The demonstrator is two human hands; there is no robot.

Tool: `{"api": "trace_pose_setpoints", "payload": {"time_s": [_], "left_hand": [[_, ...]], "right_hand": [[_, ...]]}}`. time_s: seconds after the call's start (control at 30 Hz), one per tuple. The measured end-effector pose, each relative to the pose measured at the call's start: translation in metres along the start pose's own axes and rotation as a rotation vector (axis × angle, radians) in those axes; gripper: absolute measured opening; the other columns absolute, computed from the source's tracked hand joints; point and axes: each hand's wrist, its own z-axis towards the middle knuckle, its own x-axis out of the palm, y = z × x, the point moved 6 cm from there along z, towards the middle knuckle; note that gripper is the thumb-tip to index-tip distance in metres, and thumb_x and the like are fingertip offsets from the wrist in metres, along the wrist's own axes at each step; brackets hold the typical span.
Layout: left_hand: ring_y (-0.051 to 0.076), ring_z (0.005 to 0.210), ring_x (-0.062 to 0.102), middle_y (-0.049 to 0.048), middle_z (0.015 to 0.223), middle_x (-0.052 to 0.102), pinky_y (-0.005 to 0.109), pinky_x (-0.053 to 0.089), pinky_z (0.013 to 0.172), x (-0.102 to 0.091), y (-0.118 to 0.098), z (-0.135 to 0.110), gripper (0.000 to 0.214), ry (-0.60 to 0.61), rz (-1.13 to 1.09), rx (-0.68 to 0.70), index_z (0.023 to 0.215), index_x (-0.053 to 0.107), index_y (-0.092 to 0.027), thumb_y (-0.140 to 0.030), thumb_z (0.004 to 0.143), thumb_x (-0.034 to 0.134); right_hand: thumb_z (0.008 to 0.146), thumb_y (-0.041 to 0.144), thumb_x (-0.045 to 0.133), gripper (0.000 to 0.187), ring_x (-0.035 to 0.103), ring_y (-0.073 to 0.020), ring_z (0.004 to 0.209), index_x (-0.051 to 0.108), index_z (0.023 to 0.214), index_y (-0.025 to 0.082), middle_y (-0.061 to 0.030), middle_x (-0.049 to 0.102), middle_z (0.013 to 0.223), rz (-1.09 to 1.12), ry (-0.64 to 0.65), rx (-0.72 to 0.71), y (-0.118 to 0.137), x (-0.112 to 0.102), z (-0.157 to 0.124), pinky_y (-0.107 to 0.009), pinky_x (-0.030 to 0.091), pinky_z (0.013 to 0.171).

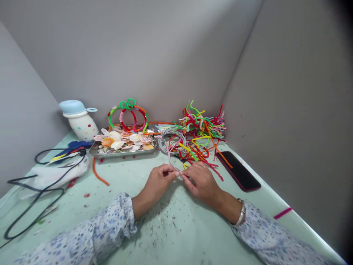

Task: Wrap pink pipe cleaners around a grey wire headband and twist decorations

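My left hand (162, 180) is closed in a pinch, thumb against fingertips, on a thin pale wire (170, 159) that curves up in an arc. Close beside it, fingertips nearly touching, my right hand (202, 182) pinches the same wire near its lower end. The bit between the fingers looks pinkish, but the fingers cover most of it. Just behind the hands lies a coil of silvery wire (161, 143), and the held wire overlaps it in view. Loose yellow, green and red pipe cleaners (197, 152) lie right beyond my right hand.
At the back stands a metal tray (125, 154) of shells, with pipe-cleaner rings (109, 119) upright over it. A pipe-cleaner heap (202, 123) sits behind right. A phone (239, 173) lies right; a bottle (81, 125), black cable (33, 200) and plastic bag (59, 175) are left. Walls enclose the table.
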Motion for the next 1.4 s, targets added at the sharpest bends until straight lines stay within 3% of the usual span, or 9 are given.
{"api": "trace_pose_setpoints", "payload": {"time_s": [0.53, 0.87, 1.13, 1.4], "left_hand": [[0.009, 0.05, 0.038, -0.0045, 0.051, 0.048, 0.023, 0.029, 0.051, -0.002, 0.008, 0.0, 0.022, 0.003, 0.035, -0.052, 0.063, 0.061, -0.015, -0.034, 0.07, 0.068], [0.009, 0.053, 0.039, -0.0037, 0.057, 0.051, 0.022, 0.029, 0.052, -0.002, 0.005, 0.002, 0.027, 0.01, 0.051, -0.008, 0.067, 0.063, -0.013, -0.04, 0.073, 0.066], [0.007, 0.047, 0.028, -0.0078, 0.049, 0.037, 0.022, 0.021, 0.048, -0.003, 0.011, 0.001, 0.026, 0.001, 0.072, -0.076, 0.061, 0.055, -0.015, -0.037, 0.07, 0.066], [0.007, 0.047, 0.028, -0.007, 0.049, 0.038, 0.022, 0.02, 0.046, -0.004, 0.014, 0.0, 0.025, -0.024, 0.086, -0.104, 0.059, 0.055, -0.015, -0.035, 0.07, 0.067]], "right_hand": [[0.093, 0.017, 0.048, 0.018, 0.051, -0.0177, 0.069, 0.063, 0.083, 0.017, -0.0043, 0.061, 0.069, -0.194, 0.077, -0.154, 0.009, 0.003, -0.001, -0.034, 0.034, 0.07], [0.093, 0.018, 0.05, 0.02, 0.049, -0.0178, 0.07, 0.063, 0.078, 0.016, -0.0042, 0.06, 0.068, -0.239, 0.052, -0.126, 0.008, 0.003, 0.001, -0.033, 0.033, 0.07], [0.091, 0.016, 0.051, 0.019, 0.046, -0.0177, 0.069, 0.062, 0.076, 0.016, -0.0034, 0.057, 0.067, -0.272, 0.102, -0.163, 0.01, 0.009, -0.002, -0.034, 0.032, 0.07], [0.091, 0.014, 0.05, 0.018, 0.046, -0.0176, 0.069, 0.063, 0.078, 0.016, -0.0032, 0.057, 0.067, -0.275, 0.117, -0.189, 0.012, 0.012, -0.003, -0.034, 0.032, 0.07]]}}
